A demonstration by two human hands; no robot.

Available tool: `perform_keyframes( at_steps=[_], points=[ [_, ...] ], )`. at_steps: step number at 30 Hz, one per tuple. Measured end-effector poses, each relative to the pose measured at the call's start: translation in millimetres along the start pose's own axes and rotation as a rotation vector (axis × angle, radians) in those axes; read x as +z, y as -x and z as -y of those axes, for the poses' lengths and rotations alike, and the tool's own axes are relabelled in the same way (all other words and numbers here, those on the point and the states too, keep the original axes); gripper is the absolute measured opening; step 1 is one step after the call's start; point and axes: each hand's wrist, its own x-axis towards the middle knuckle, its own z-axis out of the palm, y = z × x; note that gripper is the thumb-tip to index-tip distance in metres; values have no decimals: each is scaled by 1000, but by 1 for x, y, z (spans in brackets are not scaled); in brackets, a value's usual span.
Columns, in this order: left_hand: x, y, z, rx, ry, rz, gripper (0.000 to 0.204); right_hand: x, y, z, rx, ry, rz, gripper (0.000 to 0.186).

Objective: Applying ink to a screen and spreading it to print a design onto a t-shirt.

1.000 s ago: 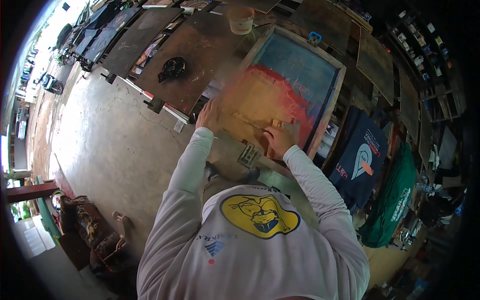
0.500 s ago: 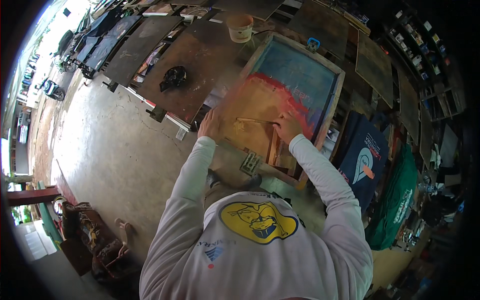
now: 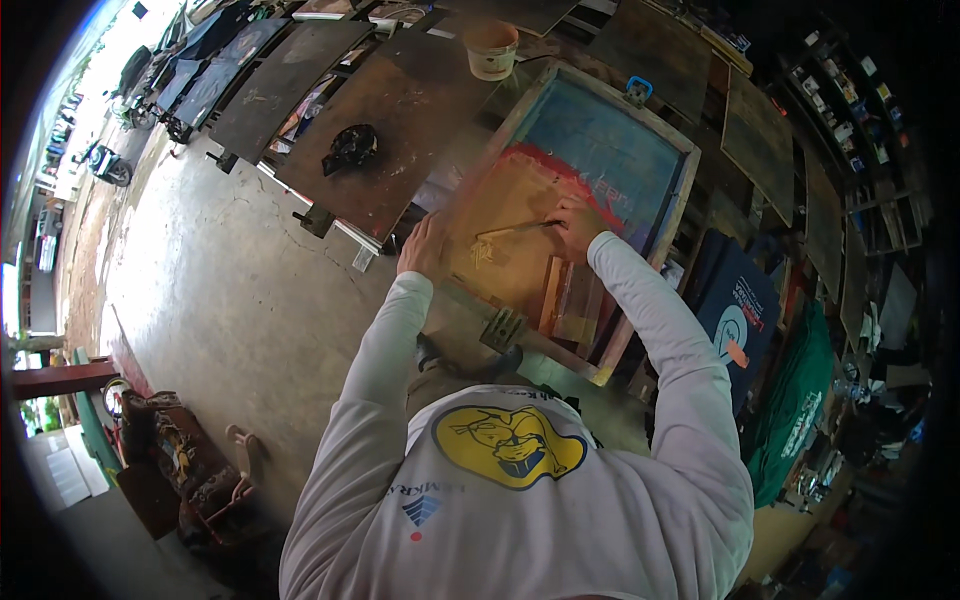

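Observation:
A wooden screen-printing frame (image 3: 672,215) lies tilted before me, its mesh blue-grey at the far end, with a red band and a tan-yellow near area (image 3: 510,205). My right hand (image 3: 578,228) is closed on a thin, stick-like tool (image 3: 515,231). The tool's far end rests near a pale yellow smear (image 3: 483,252) on the mesh. Over the frame's left rail lies my left hand (image 3: 424,245), fingers stretched out, holding nothing. A wooden-handled squeegee-like block (image 3: 570,300) sits in the frame's near right corner. A metal hinge clamp (image 3: 502,329) grips the near rail.
To the left is a brown board (image 3: 395,110) with a crumpled black plastic bag (image 3: 350,150). A white bucket (image 3: 491,52) stands beyond the frame. At the right are a dark blue printed bag (image 3: 725,305) and a green one (image 3: 795,410). Shelves (image 3: 845,110) line the far right.
My right hand has shifted slightly upward over the mesh with the stick-like tool. The squeegee-like block shows more fully. My left hand stays on the left rail.

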Motion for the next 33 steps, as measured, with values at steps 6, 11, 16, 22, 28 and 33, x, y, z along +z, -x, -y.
perform_keyframes(
  at_steps=[6, 11, 16, 22, 28, 33],
  points=[
    [-4, -3, -4, 4, 31, -2, 47, -1, -5, 4, -42, 4, -29, 29],
    [-4, -2, -5, -10, 15, -17, 46, -21, -10, 31, -146, 1, 73, 38],
    [-5, -4, -6, -34, 24, -9, 49, -22, -18, 28, -297, 151, 188, 50],
    [-5, -5, -6, -12, 6, -12, 38, -15, -21, 15, -426, 244, 320, 62],
    [-4, -3, -2, -3, 5, -20, 36, -17, -22, 17, -395, 214, 358, 63],
    [-5, -5, -3, -5, 16, -13, 36, -9, -17, 15, -345, 315, 407, 58]
  ],
)
